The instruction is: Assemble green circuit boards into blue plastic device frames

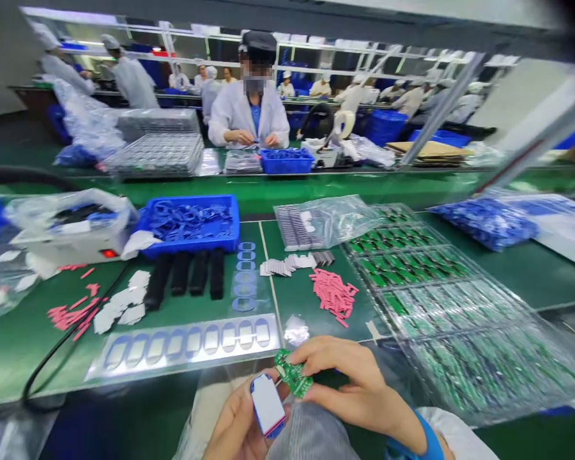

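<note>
My right hand (pixel 352 383) pinches a small green circuit board (pixel 293 374) at the bottom centre, fingers closed round it. My left hand (pixel 237 428) grips a small silver rectangular pack with a blue edge (pixel 267 405), held right beside the board. Both hands hover at the near table edge, just in front of a pile of pink strips (pixel 334 294) and a small clear wrapper (pixel 296 331).
A clear tray of green boards (pixel 441 300) lies at right. Ahead are a metal jig with oval slots (pixel 186 345), black blocks (pixel 186 273), a blue bin (pixel 189 223), a bagged stack of parts (pixel 316 223) and white tabs (pixel 119 306). A person in white works across the belt (pixel 249 115).
</note>
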Demonstrator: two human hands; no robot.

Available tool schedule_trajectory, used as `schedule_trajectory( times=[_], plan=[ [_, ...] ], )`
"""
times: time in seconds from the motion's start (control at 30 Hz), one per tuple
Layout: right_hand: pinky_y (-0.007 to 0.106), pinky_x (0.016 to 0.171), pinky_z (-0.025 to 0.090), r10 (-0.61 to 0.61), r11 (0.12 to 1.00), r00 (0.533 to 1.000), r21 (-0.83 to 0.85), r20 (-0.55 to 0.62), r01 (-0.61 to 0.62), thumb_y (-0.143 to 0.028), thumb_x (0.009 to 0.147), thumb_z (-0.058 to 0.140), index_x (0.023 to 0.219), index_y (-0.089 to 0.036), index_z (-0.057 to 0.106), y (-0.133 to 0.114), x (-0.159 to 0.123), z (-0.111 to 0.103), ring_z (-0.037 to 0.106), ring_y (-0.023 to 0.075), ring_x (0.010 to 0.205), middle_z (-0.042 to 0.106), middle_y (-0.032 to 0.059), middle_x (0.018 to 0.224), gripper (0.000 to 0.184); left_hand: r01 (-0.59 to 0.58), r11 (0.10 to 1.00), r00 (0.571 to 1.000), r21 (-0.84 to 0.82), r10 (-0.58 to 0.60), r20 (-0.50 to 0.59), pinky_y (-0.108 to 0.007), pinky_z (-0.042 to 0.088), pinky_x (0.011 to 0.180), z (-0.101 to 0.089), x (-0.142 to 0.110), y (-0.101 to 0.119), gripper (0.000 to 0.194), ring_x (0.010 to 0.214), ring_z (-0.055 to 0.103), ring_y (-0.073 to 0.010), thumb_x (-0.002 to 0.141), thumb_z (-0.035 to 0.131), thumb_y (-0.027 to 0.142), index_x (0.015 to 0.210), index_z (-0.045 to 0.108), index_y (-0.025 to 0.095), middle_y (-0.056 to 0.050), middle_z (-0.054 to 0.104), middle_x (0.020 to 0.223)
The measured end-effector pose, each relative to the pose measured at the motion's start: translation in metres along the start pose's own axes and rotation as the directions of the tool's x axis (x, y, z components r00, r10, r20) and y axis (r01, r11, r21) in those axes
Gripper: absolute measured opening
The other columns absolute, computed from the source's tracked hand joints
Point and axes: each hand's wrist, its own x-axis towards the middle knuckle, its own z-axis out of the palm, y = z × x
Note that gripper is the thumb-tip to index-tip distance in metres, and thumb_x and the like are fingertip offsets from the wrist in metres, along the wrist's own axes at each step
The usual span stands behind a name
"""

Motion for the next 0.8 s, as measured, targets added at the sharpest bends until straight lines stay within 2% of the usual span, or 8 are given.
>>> schedule_trajectory(
  times=[0.1, 0.2, 0.37, 0.57, 0.63, 0.73, 0.8],
  plan=[
    [0.027, 0.075, 0.059, -0.065, 0.998, 0.996, 0.004, 0.056, 0.065, -0.031, 0.083, 0.068, 0.093, -0.019, 0.058, 0.001, 0.002, 0.005, 0.070, 0.0153, 0.082, 0.073, 0.0079, 0.088, 0.018, -0.067, 0.998, 0.997, -0.014, 0.067, -0.026, -0.020, 0.053, 0.080, 0.005, -0.011, 0.000, 0.027, 0.094, 0.072, -0.0184, 0.070, 0.079, 0.037, 0.090, 0.079, 0.020, -0.006, 0.080, 0.095],
    [0.031, 0.076, 0.059, -0.094, 0.995, 0.986, -0.031, 0.135, 0.099, -0.018, 0.083, 0.064, 0.094, -0.020, 0.057, 0.000, 0.001, 0.009, 0.070, 0.0169, 0.083, 0.073, 0.0080, 0.090, 0.013, -0.118, 0.993, 0.992, -0.020, 0.117, -0.044, -0.020, 0.052, 0.077, 0.004, -0.019, 0.000, 0.029, 0.088, 0.072, -0.0172, 0.071, 0.077, 0.038, 0.093, 0.078, 0.019, -0.007, 0.079, 0.093],
    [0.033, 0.078, 0.060, -0.074, 0.993, 0.980, -0.077, 0.184, 0.089, -0.005, 0.077, 0.056, 0.101, -0.022, 0.056, -0.004, -0.005, 0.014, 0.071, 0.0203, 0.089, 0.074, 0.0083, 0.096, 0.030, -0.162, 0.987, 0.982, 0.003, 0.162, -0.097, -0.020, 0.050, 0.075, 0.001, -0.022, -0.002, 0.030, 0.086, 0.070, -0.0156, 0.071, 0.078, 0.039, 0.094, 0.078, 0.020, -0.006, 0.079, 0.088],
    [0.028, 0.086, 0.059, -0.057, 0.909, 0.990, -0.404, 0.131, 0.106, -0.010, 0.084, 0.058, 0.131, -0.018, 0.051, -0.006, -0.013, 0.025, 0.071, 0.0204, 0.097, 0.072, 0.0105, 0.111, 0.048, -0.235, 0.971, 0.965, 0.045, 0.238, -0.114, -0.022, 0.048, 0.082, 0.002, -0.017, -0.003, 0.034, 0.091, 0.069, -0.0173, 0.071, 0.077, 0.042, 0.097, 0.077, 0.020, -0.007, 0.078, 0.091],
    [0.028, 0.087, 0.059, -0.042, 0.872, 0.989, -0.478, 0.141, 0.105, -0.011, 0.086, 0.058, 0.132, -0.018, 0.050, -0.008, -0.013, 0.029, 0.071, 0.0196, 0.097, 0.073, 0.0096, 0.110, 0.048, -0.262, 0.962, 0.954, 0.070, 0.270, -0.132, -0.024, 0.048, 0.083, 0.002, -0.015, -0.003, 0.035, 0.092, 0.068, -0.0190, 0.069, 0.078, 0.044, 0.096, 0.078, 0.020, -0.008, 0.078, 0.092],
    [0.032, 0.087, 0.059, -0.030, 0.817, 0.988, -0.566, 0.152, 0.112, -0.013, 0.088, 0.056, 0.125, -0.015, 0.057, -0.012, -0.009, 0.033, 0.070, 0.0216, 0.100, 0.072, 0.0116, 0.110, 0.037, -0.290, 0.953, 0.943, 0.093, 0.300, -0.141, -0.028, 0.048, 0.084, 0.002, -0.012, -0.004, 0.039, 0.094, 0.067, -0.0224, 0.066, 0.080, 0.045, 0.095, 0.078, 0.020, -0.010, 0.078, 0.094],
    [0.033, 0.084, 0.060, -0.033, 0.786, 0.988, -0.607, 0.153, 0.120, -0.014, 0.088, 0.055, 0.119, -0.013, 0.060, -0.015, -0.007, 0.035, 0.071, 0.0231, 0.097, 0.073, 0.0125, 0.108, 0.031, -0.289, 0.953, 0.946, 0.091, 0.299, -0.125, -0.027, 0.048, 0.083, 0.002, -0.012, -0.004, 0.040, 0.093, 0.067, -0.0217, 0.065, 0.080, 0.045, 0.096, 0.078, 0.020, -0.010, 0.078, 0.095]
  ],
)
